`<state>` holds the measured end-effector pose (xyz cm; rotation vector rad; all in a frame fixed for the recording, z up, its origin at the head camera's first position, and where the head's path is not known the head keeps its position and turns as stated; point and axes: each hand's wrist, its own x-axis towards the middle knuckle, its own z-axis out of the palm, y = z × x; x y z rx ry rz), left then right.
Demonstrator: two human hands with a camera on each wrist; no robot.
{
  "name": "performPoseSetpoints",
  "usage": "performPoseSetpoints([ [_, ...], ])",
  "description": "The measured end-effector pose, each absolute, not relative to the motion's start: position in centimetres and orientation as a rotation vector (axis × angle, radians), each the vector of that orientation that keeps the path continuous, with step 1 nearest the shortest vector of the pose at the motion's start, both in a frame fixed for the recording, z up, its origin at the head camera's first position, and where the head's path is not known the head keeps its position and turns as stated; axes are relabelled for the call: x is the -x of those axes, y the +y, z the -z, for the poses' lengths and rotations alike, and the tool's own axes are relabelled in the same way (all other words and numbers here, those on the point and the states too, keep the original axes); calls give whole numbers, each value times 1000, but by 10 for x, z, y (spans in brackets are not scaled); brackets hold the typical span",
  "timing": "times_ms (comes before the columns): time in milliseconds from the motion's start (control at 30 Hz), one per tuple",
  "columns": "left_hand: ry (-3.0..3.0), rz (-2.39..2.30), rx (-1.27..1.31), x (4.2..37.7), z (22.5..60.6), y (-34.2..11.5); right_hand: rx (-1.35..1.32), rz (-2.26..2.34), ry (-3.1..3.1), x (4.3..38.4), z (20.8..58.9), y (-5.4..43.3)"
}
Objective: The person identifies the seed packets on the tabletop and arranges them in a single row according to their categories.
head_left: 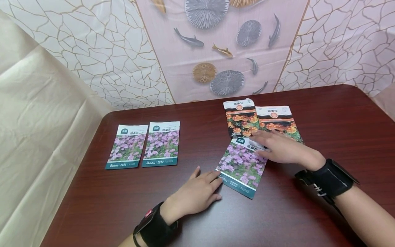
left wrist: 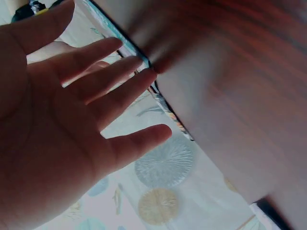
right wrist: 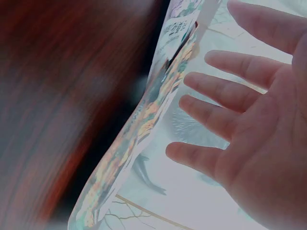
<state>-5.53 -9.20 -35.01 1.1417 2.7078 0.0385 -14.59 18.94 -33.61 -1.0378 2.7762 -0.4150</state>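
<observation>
A seed packet with purple flowers [head_left: 242,164] lies tilted on the table in front of me, its top end against two orange-flower seed packets. Fingers of my left hand [head_left: 192,193] touch its lower left edge, palm down and fairly straight. Over its upper right corner stretches my right hand [head_left: 279,147], fingers extended and partly hiding the printed top. That same hand overlaps the lower part of the right orange-flower packet [head_left: 274,118]. In the right wrist view the fingers [right wrist: 211,112] are spread, with nothing held between them.
Two more purple-flower packets, an outer one [head_left: 127,147] and an inner one [head_left: 161,144], lie side by side on the left of the dark red-brown table [head_left: 102,206]. The left orange-flower packet [head_left: 241,118] is near the back edge. Behind hangs a patterned cloth [head_left: 191,61].
</observation>
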Motion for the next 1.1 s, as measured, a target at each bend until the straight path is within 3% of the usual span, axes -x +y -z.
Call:
performPoseSetpoints([
  [700,2567,-954,-710,89,345,-96,1324,414,2791,91,339,196],
  [1100,2435,-1111,-401,105,345,-89,1329,345,2724,83,344,198],
])
